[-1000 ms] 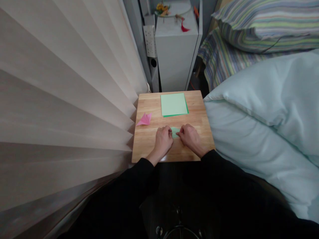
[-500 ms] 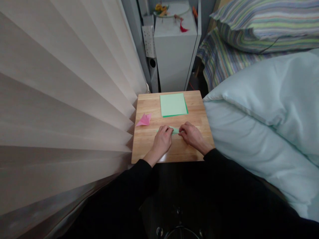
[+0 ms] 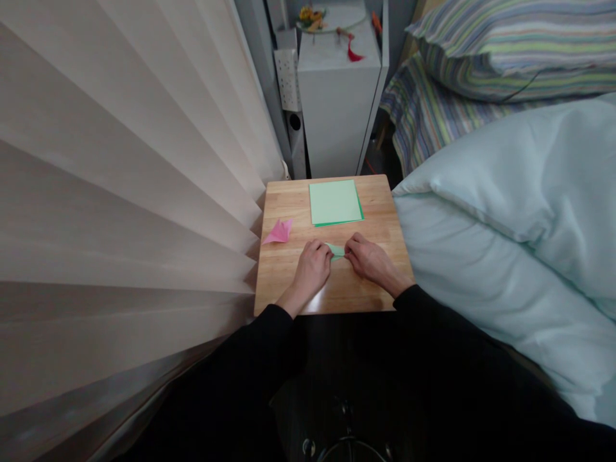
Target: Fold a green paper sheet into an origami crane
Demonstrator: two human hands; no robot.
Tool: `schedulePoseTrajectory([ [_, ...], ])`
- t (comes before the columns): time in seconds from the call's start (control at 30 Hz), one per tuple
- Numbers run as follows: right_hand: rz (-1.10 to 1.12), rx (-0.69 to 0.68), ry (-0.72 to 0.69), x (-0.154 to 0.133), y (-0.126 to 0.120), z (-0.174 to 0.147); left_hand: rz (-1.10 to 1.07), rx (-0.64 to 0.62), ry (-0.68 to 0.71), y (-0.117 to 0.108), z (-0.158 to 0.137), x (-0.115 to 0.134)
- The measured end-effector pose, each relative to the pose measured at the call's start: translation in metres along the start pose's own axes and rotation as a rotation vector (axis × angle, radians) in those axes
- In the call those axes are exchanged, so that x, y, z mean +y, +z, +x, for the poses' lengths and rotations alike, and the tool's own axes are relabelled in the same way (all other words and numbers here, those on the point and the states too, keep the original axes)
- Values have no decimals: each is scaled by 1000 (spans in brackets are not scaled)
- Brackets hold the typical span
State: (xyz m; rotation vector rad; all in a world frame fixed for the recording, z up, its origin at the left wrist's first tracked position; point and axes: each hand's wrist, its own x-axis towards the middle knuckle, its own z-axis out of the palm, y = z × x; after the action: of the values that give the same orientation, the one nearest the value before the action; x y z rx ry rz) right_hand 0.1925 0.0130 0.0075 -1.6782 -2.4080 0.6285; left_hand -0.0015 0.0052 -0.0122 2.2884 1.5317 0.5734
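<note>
Slightly nearer the stack [image 3: 335, 203] than half a second ago, the left-hand grip [image 3: 314, 263] and right-hand grip [image 3: 369, 256] have been shifted, and a little more of the green piece [image 3: 337, 252] is shown between them. It is held low over the wooden worktop [image 3: 283, 276], on the near side of the stack. Its left end is pinched by the left-hand grip, its right end by the right-hand grip; both ends are hidden by fingers.

As judged from its small, narrow form, several folds have been made in the green piece, but no finished shape can be made out, and how many folds are left cannot be told. Left of the stack and a little nearer, the pink piece [image 3: 279, 231] is seen folded into points, apparently done and untouched. In the stack, flat sheets are seen, pale green with darker green edging.
</note>
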Motion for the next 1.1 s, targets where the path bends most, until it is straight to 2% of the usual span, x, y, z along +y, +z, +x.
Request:
schedulePoseTrajectory([
  [0.2,4,0,-50,0,2,2,-42,-21,3,-2,4,-1],
  [0.4,24,-1,-29,1,3,5,-60,-22,-18,-1,6,-3],
  [0.9,-30,8,153,-13,4,8,-66,-25,-31,-2,8,-5],
  [1.1,-31,15,178,-16,5,8,-51,-21,-19,-1,7,-4],
])
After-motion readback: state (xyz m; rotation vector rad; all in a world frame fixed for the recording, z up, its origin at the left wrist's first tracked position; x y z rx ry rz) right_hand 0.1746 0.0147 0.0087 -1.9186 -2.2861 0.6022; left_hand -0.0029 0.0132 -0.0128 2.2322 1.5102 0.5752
